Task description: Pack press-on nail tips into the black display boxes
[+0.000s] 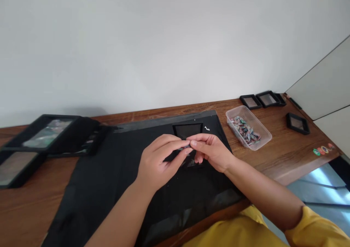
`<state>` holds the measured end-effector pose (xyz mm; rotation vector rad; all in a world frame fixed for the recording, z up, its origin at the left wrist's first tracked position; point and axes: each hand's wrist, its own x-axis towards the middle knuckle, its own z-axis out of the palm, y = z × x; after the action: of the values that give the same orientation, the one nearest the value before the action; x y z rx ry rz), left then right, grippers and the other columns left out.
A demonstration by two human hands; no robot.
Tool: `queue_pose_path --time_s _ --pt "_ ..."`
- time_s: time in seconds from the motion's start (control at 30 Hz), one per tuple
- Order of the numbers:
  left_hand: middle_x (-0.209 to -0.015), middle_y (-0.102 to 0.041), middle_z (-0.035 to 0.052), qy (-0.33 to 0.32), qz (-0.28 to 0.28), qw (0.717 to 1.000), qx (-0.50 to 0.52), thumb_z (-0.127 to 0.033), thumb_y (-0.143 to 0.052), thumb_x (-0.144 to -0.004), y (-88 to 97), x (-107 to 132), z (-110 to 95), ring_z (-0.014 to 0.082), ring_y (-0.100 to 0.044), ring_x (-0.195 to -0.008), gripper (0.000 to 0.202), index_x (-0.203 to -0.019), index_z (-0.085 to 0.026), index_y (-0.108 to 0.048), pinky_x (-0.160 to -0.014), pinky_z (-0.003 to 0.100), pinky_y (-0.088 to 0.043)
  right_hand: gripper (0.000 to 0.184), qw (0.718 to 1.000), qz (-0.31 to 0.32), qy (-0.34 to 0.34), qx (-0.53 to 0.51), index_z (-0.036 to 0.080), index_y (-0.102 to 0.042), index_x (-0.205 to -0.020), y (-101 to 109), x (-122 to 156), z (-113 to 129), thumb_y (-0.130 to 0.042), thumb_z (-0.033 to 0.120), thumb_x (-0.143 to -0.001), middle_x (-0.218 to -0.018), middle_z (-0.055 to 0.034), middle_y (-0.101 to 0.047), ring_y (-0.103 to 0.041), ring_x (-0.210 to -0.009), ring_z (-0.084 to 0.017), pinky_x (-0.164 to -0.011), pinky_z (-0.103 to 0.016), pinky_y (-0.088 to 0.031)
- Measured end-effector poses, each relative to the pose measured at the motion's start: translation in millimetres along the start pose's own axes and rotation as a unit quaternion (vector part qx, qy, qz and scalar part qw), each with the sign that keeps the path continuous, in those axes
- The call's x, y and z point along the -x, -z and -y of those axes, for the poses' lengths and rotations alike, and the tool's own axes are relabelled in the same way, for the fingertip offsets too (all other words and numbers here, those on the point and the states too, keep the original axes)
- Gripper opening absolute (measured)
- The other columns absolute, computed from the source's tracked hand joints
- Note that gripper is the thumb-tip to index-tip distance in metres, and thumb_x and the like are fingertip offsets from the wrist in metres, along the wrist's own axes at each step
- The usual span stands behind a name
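Observation:
My left hand (160, 159) and my right hand (210, 148) meet over a black mat (115, 174). Between their thumbs and forefingers they pinch a small, thin, dark piece (187, 146); fingers cover most of it, so its kind does not show. Just behind and below the hands, a black frame (188, 125) lies on the mat, partly hidden by them. Small white scraps (207, 128) lie by its right side.
Right of the mat, a clear plastic container (262, 128) holds many small colourful pieces (244, 130). Black frames (250, 101) stand along the wall, another frame (298, 123) nearer. Small round colourful discs (324, 150) lie at the table's right edge. Larger black frames (41, 134) are stacked left.

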<state>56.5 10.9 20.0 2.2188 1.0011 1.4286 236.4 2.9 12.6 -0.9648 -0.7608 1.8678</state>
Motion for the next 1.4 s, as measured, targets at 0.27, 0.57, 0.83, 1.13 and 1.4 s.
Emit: queue_pose_path --time_s 0.27,0.57,0.83,1.13,1.4 --pt "-0.087 -0.082 0.0028 0.108 0.007 0.993 0.038 -0.030 -0.074 -0.089 0.9 5.7 3.4 0.0190 -0.076 -0.078 0.008 -0.089 -0.027 -0.081 -0.076 0.033 -0.063 0.041 0.999 -0.028 0.014 0.022 0.021 -0.080 -0.087 5.3 1.7 -0.1 -0.097 0.047 -0.060 -0.077 0.0009 -0.079 -0.056 -0.046 -0.005 -0.046 -0.018 -0.048" --pt "-0.086 -0.082 0.0004 0.243 -0.092 0.935 0.242 -0.029 -0.084 -0.081 0.6 9.1 1.5 0.0159 -0.077 -0.076 0.010 -0.090 -0.026 -0.082 -0.074 0.028 -0.065 0.039 0.971 -0.088 0.082 0.207 0.020 -0.080 -0.096 9.6 7.9 -0.4 -0.087 0.051 -0.073 -0.077 -0.0024 -0.078 -0.053 -0.042 -0.007 -0.040 -0.020 -0.042" --pt "-0.081 -0.082 -0.0009 0.315 -0.098 0.873 0.359 -0.044 -0.094 -0.068 -2.1 4.2 -3.6 0.0149 -0.074 -0.062 0.024 -0.083 -0.030 -0.082 -0.063 0.030 -0.066 0.023 0.763 -0.311 0.319 0.468 0.023 -0.084 -0.099 39.3 36.7 49.0 -0.074 0.040 -0.088 -0.093 -0.0064 -0.082 -0.063 -0.058 -0.014 -0.056 -0.029 -0.054" --pt "-0.077 -0.081 -0.0010 0.334 -0.086 0.858 0.380 -0.028 -0.094 -0.066 -8.0 3.5 -9.0 0.0128 -0.071 -0.059 0.018 -0.077 -0.027 -0.080 -0.059 0.026 -0.064 0.036 0.621 -0.409 0.100 0.661 0.026 -0.081 -0.117 94.6 52.1 90.3 -0.073 0.043 -0.086 -0.102 -0.0092 -0.082 -0.076 -0.091 -0.031 -0.086 -0.048 -0.058" --pt "-0.075 -0.080 0.0003 0.377 -0.069 0.843 0.377 -0.028 -0.089 -0.067 -11.5 2.6 -12.1 0.0132 -0.068 -0.055 0.016 -0.068 -0.023 -0.074 -0.055 0.028 -0.063 0.026 0.644 -0.222 0.345 0.646 0.023 -0.077 -0.113 28.7 38.6 50.7 -0.068 0.038 -0.094 -0.111 -0.0087 -0.081 -0.076 -0.103 -0.026 -0.095 -0.040 -0.058"
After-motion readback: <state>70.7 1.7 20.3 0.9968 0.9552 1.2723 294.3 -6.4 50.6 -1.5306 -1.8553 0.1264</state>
